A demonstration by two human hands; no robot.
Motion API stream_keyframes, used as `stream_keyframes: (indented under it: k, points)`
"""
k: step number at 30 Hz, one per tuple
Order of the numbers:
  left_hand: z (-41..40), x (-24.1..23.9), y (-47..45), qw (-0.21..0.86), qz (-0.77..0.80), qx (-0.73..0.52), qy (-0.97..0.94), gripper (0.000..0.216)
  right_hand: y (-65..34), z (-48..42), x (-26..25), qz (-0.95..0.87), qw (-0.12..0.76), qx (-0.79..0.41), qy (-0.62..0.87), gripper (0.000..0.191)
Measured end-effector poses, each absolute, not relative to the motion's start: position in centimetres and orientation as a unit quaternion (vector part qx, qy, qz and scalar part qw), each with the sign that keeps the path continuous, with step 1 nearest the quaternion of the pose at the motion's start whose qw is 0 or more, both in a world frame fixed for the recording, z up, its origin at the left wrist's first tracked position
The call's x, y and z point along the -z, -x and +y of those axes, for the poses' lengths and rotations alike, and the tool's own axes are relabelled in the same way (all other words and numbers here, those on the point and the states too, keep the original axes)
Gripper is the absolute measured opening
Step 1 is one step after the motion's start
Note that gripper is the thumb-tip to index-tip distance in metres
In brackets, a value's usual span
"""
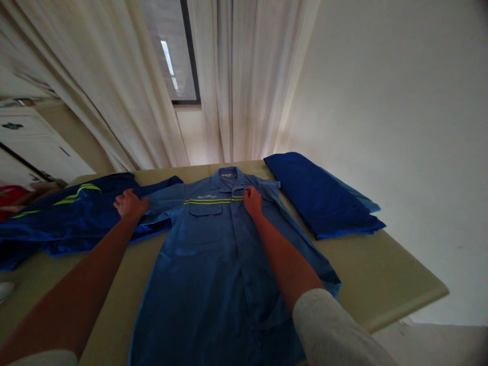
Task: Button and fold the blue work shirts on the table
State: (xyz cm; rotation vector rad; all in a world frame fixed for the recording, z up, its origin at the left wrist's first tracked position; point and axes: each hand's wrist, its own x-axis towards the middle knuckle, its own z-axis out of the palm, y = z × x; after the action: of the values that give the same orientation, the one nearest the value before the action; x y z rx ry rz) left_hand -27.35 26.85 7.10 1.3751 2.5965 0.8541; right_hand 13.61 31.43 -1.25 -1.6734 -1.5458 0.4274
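A blue work shirt point(206, 254) lies front up, collar at the far side, with a yellow-striped chest band and the letters NJPC. At the cuff end of its outstretched left-side sleeve is my left hand point(131, 204), fingers loosely bent and apart, partly over a darker blue garment. My right hand point(252, 202) rests on the shirt's chest, right of the button placket. Its fingers are curled together on the cloth by the stripe. The shirt's other sleeve lies bunched near that hand, its cuff around the right shoulder.
A dark blue garment point(76, 218) with yellow-green stripes spreads over the left of the table point(381, 274). Folded blue clothing point(308, 198) lies at the back right, near the wall point(400, 127). Curtains point(251, 76) hang behind. At the far left, another person's arm point(43, 190) shows.
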Motion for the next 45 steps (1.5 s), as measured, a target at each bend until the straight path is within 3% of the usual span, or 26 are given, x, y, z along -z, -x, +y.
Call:
stream_keyframes:
  k: [3, 5, 10, 15, 19, 21, 22, 24, 26, 28, 35, 40, 42, 45]
  points:
    - [26.1, -6.4, 23.5, -0.046, 0.792, -0.214, -0.570, 0.058, -13.7, 31.6, 1.4, -0.612, 0.401, -0.165, 0.661, 0.023]
    - [25.2, -5.1, 19.3, -0.031, 0.722, -0.160, -0.673, 0.051, -13.8, 31.7, 1.6, -0.614, 0.402, -0.163, 0.660, 0.023]
    - [22.0, -0.7, 9.6, 0.004, 0.618, -0.090, -0.781, 0.061, -13.8, 31.8, 1.9, -0.623, 0.405, -0.153, 0.651, 0.024]
    - [20.9, 1.2, 8.2, -0.003, 0.605, -0.090, -0.791, 0.067, -14.8, 31.7, 0.7, -0.652, 0.402, -0.127, 0.630, 0.026]
    - [21.3, 1.1, 8.6, -0.002, 0.603, -0.084, -0.793, 0.068, -19.0, 32.1, -1.5, -0.548, 0.390, -0.014, 0.740, 0.051]
    - [21.3, 1.2, 8.5, -0.004, 0.606, -0.081, -0.791, 0.069, -21.8, 32.6, -2.4, -0.501, 0.340, -0.059, 0.794, 0.067]
    - [21.3, 1.2, 8.4, -0.005, 0.607, -0.081, -0.790, 0.069, -23.0, 32.9, -2.7, -0.505, 0.313, -0.103, 0.798, 0.066]
    - [21.2, 1.2, 8.3, -0.007, 0.610, -0.082, -0.788, 0.069, -25.2, 33.4, -3.2, -0.530, 0.289, -0.155, 0.782, 0.048]
    - [21.1, 1.2, 8.2, -0.007, 0.611, -0.084, -0.787, 0.068, -26.8, 33.7, -3.6, -0.560, 0.299, -0.160, 0.756, 0.028]
    - [21.1, 1.2, 8.3, -0.005, 0.611, -0.083, -0.787, 0.068, -27.9, 33.6, -4.0, -0.576, 0.319, -0.144, 0.739, 0.024]
    - [20.9, 1.0, 8.2, -0.007, 0.613, -0.085, -0.786, 0.067, -29.5, 32.0, -3.3, -0.509, 0.367, -0.072, 0.775, 0.055]
    - [20.9, 0.9, 8.2, -0.002, 0.612, -0.090, -0.785, 0.067, -26.4, 31.9, -2.3, -0.639, 0.236, -0.047, 0.731, 0.096]
    - [20.9, 1.0, 8.2, -0.001, 0.612, -0.093, -0.785, 0.066, -25.1, 32.2, -2.3, -0.653, 0.182, -0.038, 0.734, 0.089]
    - [21.0, 1.1, 8.3, -0.002, 0.612, -0.094, -0.785, 0.066, -24.3, 32.8, -2.8, -0.653, 0.168, -0.034, 0.738, 0.059]
